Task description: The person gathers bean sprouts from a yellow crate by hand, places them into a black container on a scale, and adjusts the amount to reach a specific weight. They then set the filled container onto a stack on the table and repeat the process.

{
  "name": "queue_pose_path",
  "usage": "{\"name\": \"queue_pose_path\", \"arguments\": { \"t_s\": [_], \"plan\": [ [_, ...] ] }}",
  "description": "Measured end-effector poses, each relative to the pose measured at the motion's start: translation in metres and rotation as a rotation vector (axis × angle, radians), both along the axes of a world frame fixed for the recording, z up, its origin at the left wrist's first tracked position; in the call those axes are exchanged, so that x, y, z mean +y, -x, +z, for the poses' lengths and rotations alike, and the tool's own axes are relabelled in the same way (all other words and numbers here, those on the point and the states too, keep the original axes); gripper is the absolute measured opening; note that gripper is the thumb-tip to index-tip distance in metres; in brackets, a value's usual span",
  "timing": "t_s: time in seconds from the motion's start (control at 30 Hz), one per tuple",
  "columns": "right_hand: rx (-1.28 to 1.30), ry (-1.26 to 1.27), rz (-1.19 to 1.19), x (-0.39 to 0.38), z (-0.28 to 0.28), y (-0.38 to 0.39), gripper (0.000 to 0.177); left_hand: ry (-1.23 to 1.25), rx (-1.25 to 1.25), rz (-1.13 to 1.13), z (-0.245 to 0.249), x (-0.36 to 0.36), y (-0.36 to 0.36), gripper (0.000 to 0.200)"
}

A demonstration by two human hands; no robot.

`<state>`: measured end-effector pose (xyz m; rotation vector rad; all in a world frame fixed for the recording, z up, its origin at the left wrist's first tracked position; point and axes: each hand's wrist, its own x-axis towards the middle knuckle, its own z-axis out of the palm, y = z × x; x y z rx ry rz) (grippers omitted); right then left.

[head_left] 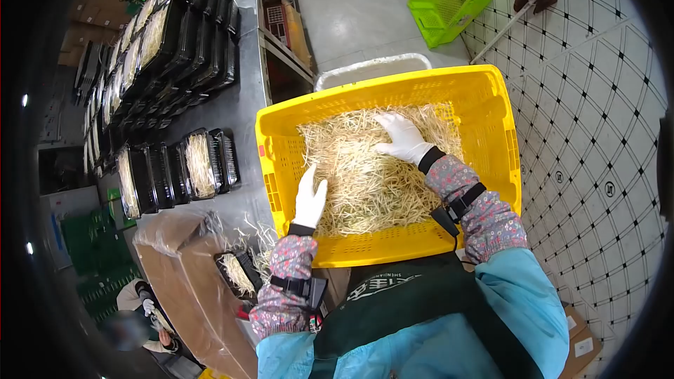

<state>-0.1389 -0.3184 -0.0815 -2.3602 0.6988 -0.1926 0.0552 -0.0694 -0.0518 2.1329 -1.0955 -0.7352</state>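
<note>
Strands [365, 186] lie pointing every way in a yellow crate [386, 248], its long axis left to right; both hands loosely open and empty, right hand [406, 140] touching them, left hand [309, 203] at their left edge.

Looks forward and steeply down from the head, over the dark apron [400, 309] at the bottom edge, past the left hand [310, 198] and right hand [407, 139] into a yellow basket [386, 91] at close range. Takes in a metal table [253, 63] on the left and patterned floor [583, 133] on the right, curving widely inside a dark rounded border.
</note>
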Motion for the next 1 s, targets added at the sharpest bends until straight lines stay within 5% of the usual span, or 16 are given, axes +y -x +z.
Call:
{"name": "queue_pose_path", "arguments": {
  "t_s": [0.1,0.2,0.3,0.43,0.53,0.6,0.63,0.7,0.83,0.93,1.0],
  "plan": [
    [0.041,0.082,0.109,0.035,-0.019,0.002,0.082,0.072,-0.318,-0.191,-0.036,-0.022,0.007,0.062],
    [0.298,-0.078,0.399,0.088,-0.01,0.024,0.084,-0.278,-0.249,-0.521,-0.043,-0.002,0.022,0.063],
    [0.292,-0.179,0.581,0.111,-0.001,0.07,0.073,-0.405,-0.23,-0.716,-0.005,0.034,0.032,0.065],
    [0.186,-0.497,0.551,0.068,0.015,0.056,0.045,-0.387,0.145,-0.659,0.023,0.02,0.005,0.049],
    [0.071,-0.31,0.148,0.036,0.007,0.011,0.035,-0.288,0.04,-0.321,-0.005,-0.025,-0.016,0.039],
    [-0.073,-0.064,0.066,0.038,-0.019,-0.015,0.043,0.088,-0.317,-0.293,-0.033,-0.053,-0.019,0.051],
    [-0.03,0.04,0.048,0.04,-0.025,-0.024,0.048,0.071,-0.433,-0.302,-0.042,-0.059,-0.017,0.053],
    [0.276,0.007,0.32,0.073,-0.032,-0.019,0.059,-0.32,-0.29,-0.461,-0.05,-0.042,-0.002,0.054],
    [0.132,-0.219,0.583,0.087,-0.008,0.035,0.056,-0.336,-0.2,-0.65,-0.012,0.011,0.009,0.053],
    [0.099,-0.559,0.374,0.047,0.005,0.028,0.048,-0.311,0.089,-0.485,-0.006,0.003,-0.012,0.042],
    [0.097,-0.413,0.142,0.023,0.012,0.009,0.04,-0.363,0.119,-0.329,0.013,-0.035,-0.02,0.041]
  ]
}}
